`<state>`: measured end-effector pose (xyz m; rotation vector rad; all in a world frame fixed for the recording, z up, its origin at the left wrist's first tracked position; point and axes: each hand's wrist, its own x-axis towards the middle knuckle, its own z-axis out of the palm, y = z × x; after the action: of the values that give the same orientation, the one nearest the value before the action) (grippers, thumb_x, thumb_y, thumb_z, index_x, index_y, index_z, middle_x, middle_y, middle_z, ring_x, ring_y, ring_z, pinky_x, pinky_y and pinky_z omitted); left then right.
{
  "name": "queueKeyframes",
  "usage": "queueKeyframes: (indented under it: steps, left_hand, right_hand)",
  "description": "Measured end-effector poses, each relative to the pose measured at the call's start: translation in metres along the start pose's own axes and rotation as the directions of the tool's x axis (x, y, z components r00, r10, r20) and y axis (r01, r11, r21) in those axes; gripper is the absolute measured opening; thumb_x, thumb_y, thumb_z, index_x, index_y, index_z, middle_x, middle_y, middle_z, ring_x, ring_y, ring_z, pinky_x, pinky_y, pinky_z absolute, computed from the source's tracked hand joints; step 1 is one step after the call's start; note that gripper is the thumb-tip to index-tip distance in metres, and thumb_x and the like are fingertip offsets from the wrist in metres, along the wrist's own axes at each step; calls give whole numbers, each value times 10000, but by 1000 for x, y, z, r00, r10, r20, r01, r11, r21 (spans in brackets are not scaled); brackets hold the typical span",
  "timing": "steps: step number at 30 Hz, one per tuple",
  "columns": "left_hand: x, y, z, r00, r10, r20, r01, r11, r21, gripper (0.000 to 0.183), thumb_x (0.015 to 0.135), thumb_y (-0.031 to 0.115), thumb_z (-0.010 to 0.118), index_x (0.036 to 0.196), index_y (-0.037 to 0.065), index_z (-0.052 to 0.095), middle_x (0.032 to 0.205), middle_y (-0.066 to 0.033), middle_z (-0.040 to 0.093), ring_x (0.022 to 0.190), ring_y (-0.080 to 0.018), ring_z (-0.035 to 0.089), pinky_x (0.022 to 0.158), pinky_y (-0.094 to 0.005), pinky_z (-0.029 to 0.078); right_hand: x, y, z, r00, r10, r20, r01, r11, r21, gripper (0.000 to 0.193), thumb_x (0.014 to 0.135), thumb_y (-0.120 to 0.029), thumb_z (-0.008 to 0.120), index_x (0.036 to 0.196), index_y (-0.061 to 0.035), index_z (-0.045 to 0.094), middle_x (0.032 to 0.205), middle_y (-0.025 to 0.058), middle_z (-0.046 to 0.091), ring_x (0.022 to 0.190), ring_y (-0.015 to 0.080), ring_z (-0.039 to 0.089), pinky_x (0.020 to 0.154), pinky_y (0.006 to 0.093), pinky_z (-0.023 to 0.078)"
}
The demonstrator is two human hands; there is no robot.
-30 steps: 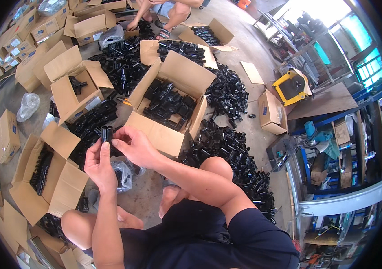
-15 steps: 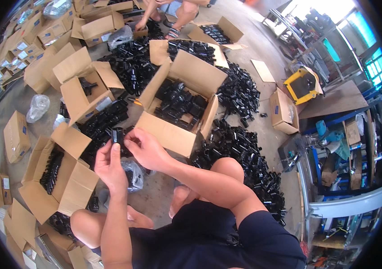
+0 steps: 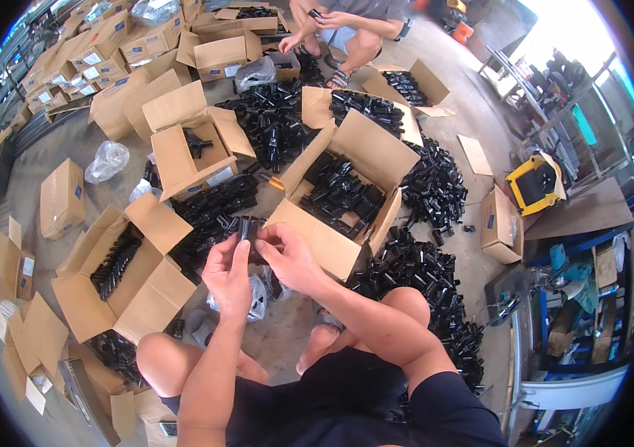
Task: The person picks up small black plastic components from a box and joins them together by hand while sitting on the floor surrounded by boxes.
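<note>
In the head view, clamps a black tubular piece (image 3: 245,225) between the thumb and fingers of the left hand (image 3: 229,277), pressing the thumb along its near side. Looks short, glossy and evenly dark, streaked lengthwise with pale reflections; stands roughly upright, covered lower down by the fingers and too small to read for finer detail. Sits raised above the floor (image 3: 278,339), out in front of the body, just left of the near flap of a large open carton (image 3: 373,145). Rests the right hand (image 3: 291,257) at the piece's right edge, with thumb and forefinger close together; hard to tell pinch from mere contact there. Below the hands, shows a clear plastic bag (image 3: 259,304); inside the carton, jumbled black parts (image 3: 335,186); to its right, a broad shiny heap (image 3: 406,272) of similar ones. At left, includes another open carton (image 3: 157,298) with a black row (image 3: 117,264) inside; at the top, a co-worker (image 3: 365,41) with bent knees, holding a small dark part (image 3: 315,13).
</note>
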<state>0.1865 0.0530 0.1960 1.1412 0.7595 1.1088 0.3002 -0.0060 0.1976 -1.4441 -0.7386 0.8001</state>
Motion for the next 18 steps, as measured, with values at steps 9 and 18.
queueKeyframes:
  steps: [9,18]
  left_hand:
    - [2,-5,-3,1000,-11,-11,11,1000,-6,200,938,22,706,1124,-44,672,999,-66,719,874,-77,648,810,-232,535]
    - [2,10,-4,999,-29,-29,28,999,-41,190,938,11,703,1113,-54,666,1031,-71,722,907,-86,660,819,-229,534]
  right_hand:
    - [-2,-16,1,999,-47,7,48,989,-140,170,977,-151,628,1024,12,637,874,71,643,797,149,614,714,295,517]
    - [0,-14,6,999,30,43,-29,999,-38,142,988,-135,629,1039,-3,633,892,33,649,796,99,596,692,267,492]
